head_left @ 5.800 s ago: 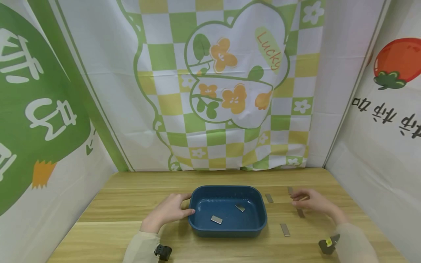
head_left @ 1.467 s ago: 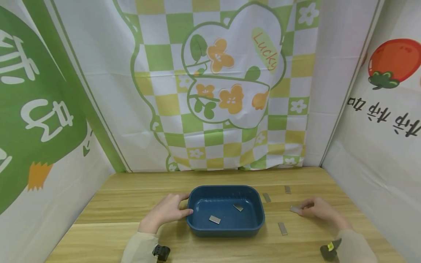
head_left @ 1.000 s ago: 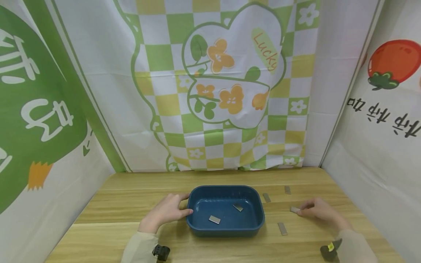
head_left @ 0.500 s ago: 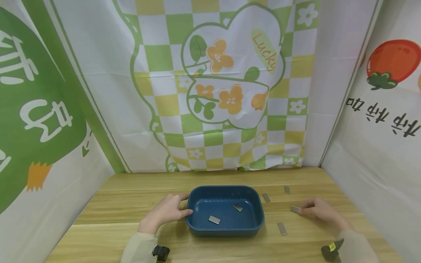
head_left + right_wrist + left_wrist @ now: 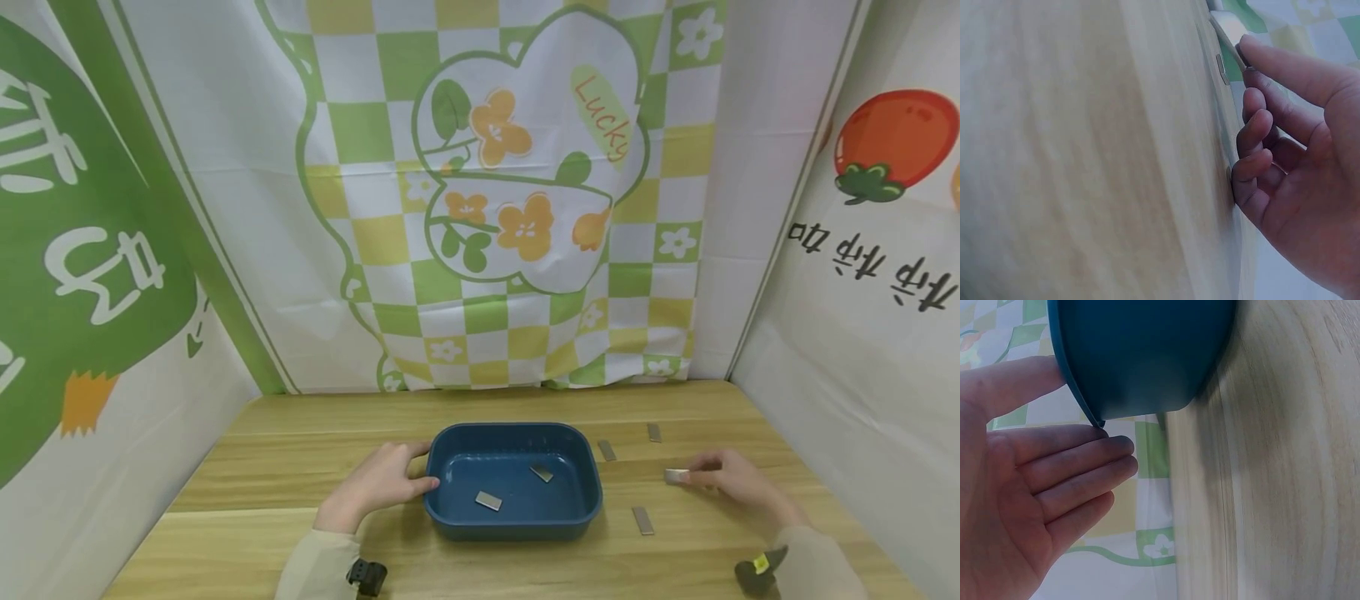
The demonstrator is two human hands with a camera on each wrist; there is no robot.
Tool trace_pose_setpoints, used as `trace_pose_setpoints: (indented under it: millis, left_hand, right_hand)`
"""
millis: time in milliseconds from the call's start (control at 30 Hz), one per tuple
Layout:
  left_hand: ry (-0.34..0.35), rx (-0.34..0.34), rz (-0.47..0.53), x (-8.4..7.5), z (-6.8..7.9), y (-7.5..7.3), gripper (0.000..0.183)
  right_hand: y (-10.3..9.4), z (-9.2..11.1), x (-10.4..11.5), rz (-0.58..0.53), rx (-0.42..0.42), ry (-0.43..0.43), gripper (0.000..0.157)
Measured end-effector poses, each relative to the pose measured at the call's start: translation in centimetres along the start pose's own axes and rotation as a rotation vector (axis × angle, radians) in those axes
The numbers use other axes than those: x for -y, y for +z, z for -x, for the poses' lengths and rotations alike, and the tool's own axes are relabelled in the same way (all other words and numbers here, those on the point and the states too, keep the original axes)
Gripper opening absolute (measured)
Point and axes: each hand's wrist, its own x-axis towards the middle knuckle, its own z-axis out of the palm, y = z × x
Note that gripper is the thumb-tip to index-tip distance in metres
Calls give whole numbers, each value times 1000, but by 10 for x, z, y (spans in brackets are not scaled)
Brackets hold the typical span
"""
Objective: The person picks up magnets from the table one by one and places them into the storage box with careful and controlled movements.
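A green-and-white checked cloth (image 5: pixel 360 133) hung behind the wood-grain table (image 5: pixel 262 467) I was watching through the feed. At left, the left hand (image 5: pixel 382 483) rested against the rim of a blue rectangular tub (image 5: pixel 517 532), its fingers straight; how firmly it pressed I couldn't tell. Inside lay two grey metallic plates, one towards the left (image 5: pixel 488 501), one towards the right (image 5: pixel 541 473), with blue floor between them. Beyond the right wall, three loose plates lay on the wood: a near-tub plate (image 5: pixel 607 451), a front plate (image 5: pixel 642 521) and a back plate (image 5: pixel 655 432). Farther right, the right hand (image 5: pixel 729 479) pinched a tilted plate (image 5: pixel 676 476) between thumb and forefinger. I judged the gathering about a third done: two in, one in hand, three left. Bare wood ran from the pinched piece to the tub's right rim, the edge I'd want cleared, and the table's slanting right edge lay past that hand.
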Motion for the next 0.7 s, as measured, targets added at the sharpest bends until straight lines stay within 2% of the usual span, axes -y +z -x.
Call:
trace_pose_setpoints:
  millis: [400, 700]
  left_hand:
    - [-11, 3, -10, -1, 0, 0, 59]
    - [-6, 8, -10, -2, 1, -1, 58]
  right_hand:
    - [-1, -4, -4, 54, -57, -91, 35]
    - [0, -1, 4, 13, -77, -104, 36]
